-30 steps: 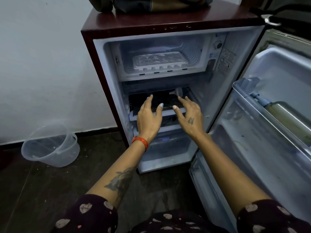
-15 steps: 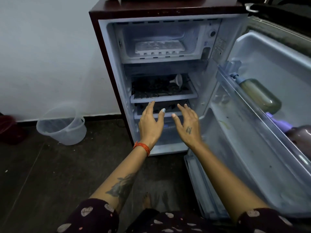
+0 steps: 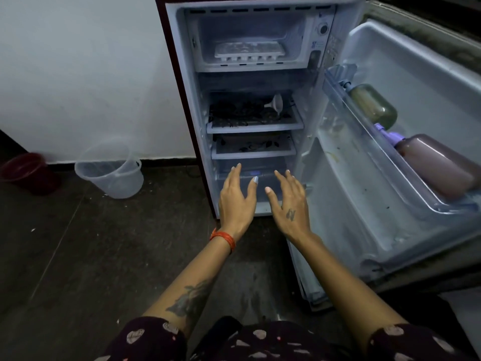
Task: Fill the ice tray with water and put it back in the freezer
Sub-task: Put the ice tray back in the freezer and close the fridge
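Two hands: both bare, palms down, stretched out before the open fridge point(image 3: 182, 105), holding nothing.
Left hand point(image 3: 238, 201): fingers spread apart, empty, level with the bottom drawer point(image 3: 263, 183); orange thread band point(image 3: 223, 238) on the wrist, tattoo on the forearm.
Right hand point(image 3: 290, 207): fingers spread apart, empty, just beside the left hand; small tattoo on its back.
Ice tray point(image 3: 248, 52): white, lying flat on the floor of the freezer compartment point(image 3: 291, 29) at the top of the fridge, well above both hands; whether its cells hold water cannot be told.
Upper shelf point(image 3: 255, 126): dark patterned surface, a small pale funnel point(image 3: 276, 104) lying on it toward the right.
Lower shelf point(image 3: 253, 152): narrow, patterned, directly under the upper shelf.
Fridge door point(image 3: 364, 191): swung open to the right; its upper rack holds a greenish bottle point(image 3: 372, 105) and a brownish bottle point(image 3: 437, 168) with a purple cap, both lying on their sides.
Control dial point(image 3: 323, 29): on the panel right of the freezer compartment.
Floor point(image 3: 78, 256): dark; a clear plastic bucket point(image 3: 112, 175) stands near the white wall, left of the fridge; a dark red tub point(image 3: 26, 170) further left.
Sleeves: dark fabric with pale heart print, at the lower edge.
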A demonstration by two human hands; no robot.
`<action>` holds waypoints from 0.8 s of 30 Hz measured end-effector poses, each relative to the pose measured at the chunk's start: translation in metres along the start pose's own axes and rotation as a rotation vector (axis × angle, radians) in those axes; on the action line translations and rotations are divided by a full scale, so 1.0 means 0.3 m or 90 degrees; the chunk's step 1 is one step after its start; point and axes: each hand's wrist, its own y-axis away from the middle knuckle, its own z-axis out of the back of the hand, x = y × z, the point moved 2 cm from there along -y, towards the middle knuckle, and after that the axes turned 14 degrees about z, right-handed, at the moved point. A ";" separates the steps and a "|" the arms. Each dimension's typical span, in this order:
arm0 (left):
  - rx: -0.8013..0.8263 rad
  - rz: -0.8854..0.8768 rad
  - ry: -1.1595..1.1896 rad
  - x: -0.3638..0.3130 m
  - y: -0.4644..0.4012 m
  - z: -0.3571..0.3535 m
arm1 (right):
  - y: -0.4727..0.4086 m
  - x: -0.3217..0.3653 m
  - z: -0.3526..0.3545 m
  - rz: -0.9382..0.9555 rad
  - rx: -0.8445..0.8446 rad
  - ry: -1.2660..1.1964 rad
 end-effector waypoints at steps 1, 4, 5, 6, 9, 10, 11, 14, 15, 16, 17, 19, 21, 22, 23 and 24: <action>0.004 -0.005 0.002 0.006 0.023 0.003 | 0.028 0.006 -0.001 -0.002 -0.001 0.001; 0.016 -0.013 -0.004 0.031 0.093 0.016 | 0.109 0.030 0.003 -0.009 -0.009 0.006; 0.020 -0.011 -0.002 0.041 0.119 0.021 | 0.139 0.037 0.007 -0.014 -0.011 0.008; 0.023 -0.010 0.008 0.050 0.148 0.025 | 0.169 0.043 0.012 -0.016 -0.013 0.011; 0.025 -0.001 0.031 0.069 0.221 0.019 | 0.254 0.046 0.032 -0.016 -0.014 0.027; 0.029 0.005 0.029 0.080 0.246 0.012 | 0.281 0.042 0.038 -0.020 -0.009 0.033; 0.037 0.011 0.026 0.092 0.277 0.004 | 0.315 0.036 0.042 -0.027 -0.001 0.041; 0.071 0.009 0.023 0.119 0.362 -0.018 | 0.406 0.020 0.063 -0.034 0.006 0.060; 0.074 0.009 0.027 0.124 0.383 -0.026 | 0.428 0.014 0.073 -0.032 0.006 0.066; 0.074 0.010 0.029 0.129 0.399 -0.037 | 0.447 0.007 0.084 -0.033 0.007 0.071; 0.075 0.013 0.027 0.132 0.417 -0.048 | 0.464 -0.003 0.094 -0.037 0.008 0.074; 0.080 0.010 0.018 0.133 0.458 -0.074 | 0.495 -0.023 0.118 -0.044 0.009 0.075; 0.086 0.006 0.014 0.130 0.501 -0.104 | 0.521 -0.047 0.147 -0.046 0.009 0.078; 0.086 0.008 0.015 0.128 0.520 -0.122 | 0.534 -0.060 0.162 -0.046 0.013 0.080; 0.084 0.010 0.016 0.124 0.539 -0.141 | 0.548 -0.075 0.178 -0.045 0.021 0.080; 0.079 0.015 0.016 0.120 0.557 -0.163 | 0.562 -0.091 0.194 -0.040 0.031 0.080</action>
